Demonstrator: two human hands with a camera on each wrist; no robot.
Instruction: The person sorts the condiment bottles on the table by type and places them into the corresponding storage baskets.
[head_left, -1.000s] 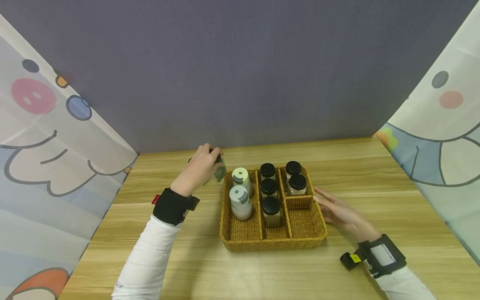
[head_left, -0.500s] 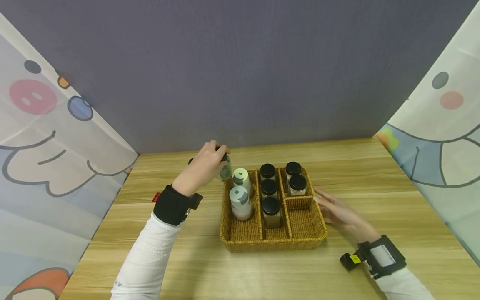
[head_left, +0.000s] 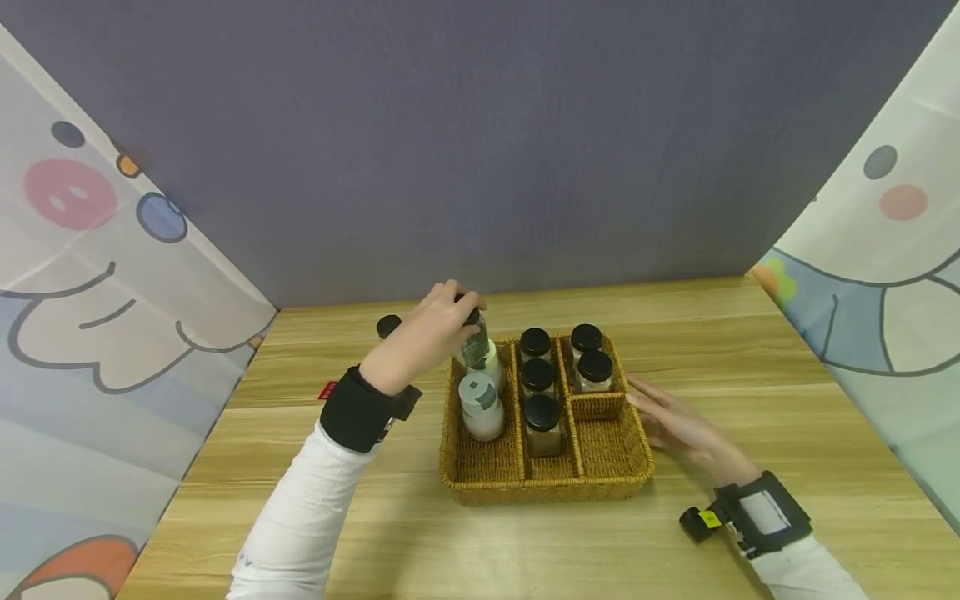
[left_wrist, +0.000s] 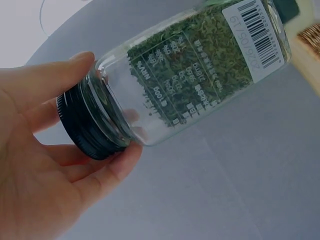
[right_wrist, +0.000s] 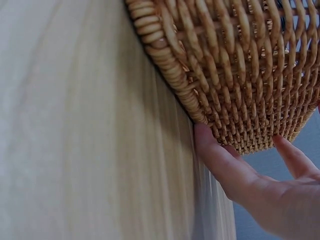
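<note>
My left hand grips a clear glass jar of dried green herbs by its black lid. The jar is tilted above the back left of a woven basket, partly in front of a pale-capped bottle. Another white bottle stands nearer in that left compartment. Fingertips of my right hand rest against the basket's right side; in the right wrist view the fingers touch the weave low down, fairly straight.
Several black-lidded jars stand in the middle compartment and back right one. A black-lidded container stands on the wooden table behind my left forearm, mostly hidden. A small red tag lies beside the left wrist. A grey panel rises behind.
My left hand has carried the herb jar to the right, from beside the basket to over its back left corner. The right hand and basket stay in place.
</note>
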